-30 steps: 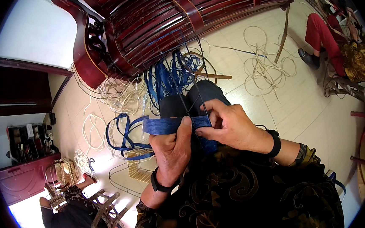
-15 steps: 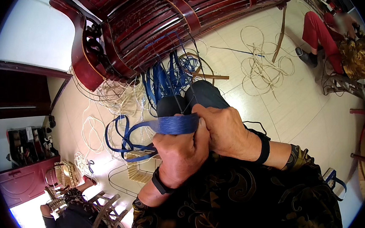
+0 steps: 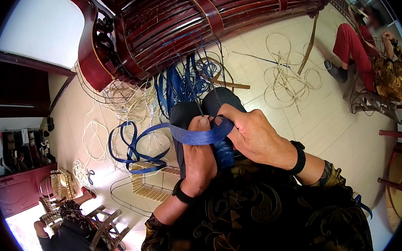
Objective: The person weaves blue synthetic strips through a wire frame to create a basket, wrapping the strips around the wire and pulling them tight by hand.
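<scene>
A black wire frame (image 3: 222, 58) rises from between my knees. My left hand (image 3: 198, 156) is closed at the frame's near end, its thumb upright on the wire behind a flat blue woven strap (image 3: 190, 134). My right hand (image 3: 258, 138) pinches that strap where it bends round at the frame, index finger and thumb curled. The strap runs off left into loose loops (image 3: 130, 149) on the floor. A bundle of blue material (image 3: 224, 153) shows between my hands, and more blue strips (image 3: 170, 90) lie beyond my knees.
A red wooden bench (image 3: 170, 20) spans the top. Pale cord coils (image 3: 282, 87) and a pale slatted frame (image 3: 145, 190) lie on the floor. A seated person (image 3: 71, 239) is at lower left, another in red trousers (image 3: 354, 45) at right. A red chair (image 3: 399, 158) stands right.
My left hand has turned more upright and its thumb has slipped behind the strap. My right hand has moved with the strap, which now curves round at its fingers.
</scene>
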### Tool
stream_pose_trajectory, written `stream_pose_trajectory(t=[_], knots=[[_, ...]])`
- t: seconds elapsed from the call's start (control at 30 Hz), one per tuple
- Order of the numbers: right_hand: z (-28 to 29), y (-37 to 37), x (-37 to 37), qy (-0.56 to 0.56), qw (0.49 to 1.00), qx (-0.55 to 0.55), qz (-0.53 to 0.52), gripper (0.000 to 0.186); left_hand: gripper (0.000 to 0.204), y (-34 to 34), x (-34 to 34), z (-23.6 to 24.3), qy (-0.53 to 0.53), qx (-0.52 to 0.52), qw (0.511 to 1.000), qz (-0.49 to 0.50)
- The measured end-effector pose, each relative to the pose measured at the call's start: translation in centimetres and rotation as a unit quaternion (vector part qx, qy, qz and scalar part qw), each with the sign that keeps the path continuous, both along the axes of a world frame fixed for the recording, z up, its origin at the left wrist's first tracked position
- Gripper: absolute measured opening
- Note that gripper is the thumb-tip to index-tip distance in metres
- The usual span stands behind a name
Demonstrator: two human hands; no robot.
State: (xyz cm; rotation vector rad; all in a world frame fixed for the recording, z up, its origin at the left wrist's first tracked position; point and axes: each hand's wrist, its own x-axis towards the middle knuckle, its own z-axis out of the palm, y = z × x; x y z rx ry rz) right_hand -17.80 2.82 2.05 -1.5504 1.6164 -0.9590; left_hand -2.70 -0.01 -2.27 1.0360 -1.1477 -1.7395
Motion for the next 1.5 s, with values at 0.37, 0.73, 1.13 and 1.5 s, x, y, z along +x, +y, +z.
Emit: stream_pose_trajectory(t=[0.37, 0.73, 1.13, 1.5], knots=[[0.4, -1.0, -1.6, -0.003, 1.0, -0.01, 0.009, 0.012, 0.022, 0.7, -1.8, 1.0, 0.139, 0.114, 0.983, 0.036], [-0.2, -2.4, -2.3, -0.083, 0.995, 0.046, 0.005, 0.009, 0.022, 0.5, -2.5, 1.4, 0.119, 0.102, 0.988, 0.016], [0.2, -3.0, -2.2, 0.106, 0.987, -0.12, -0.008, 0.014, 0.022, 0.1, -2.7, 1.8, 0.071, 0.125, 0.989, 0.017], [-0.3, -2.9, 1.2, 0.21, 0.974, -0.084, -0.019, 0.016, 0.017, 0.0, -2.3, 1.0, -0.072, 0.098, 0.99, 0.073]])
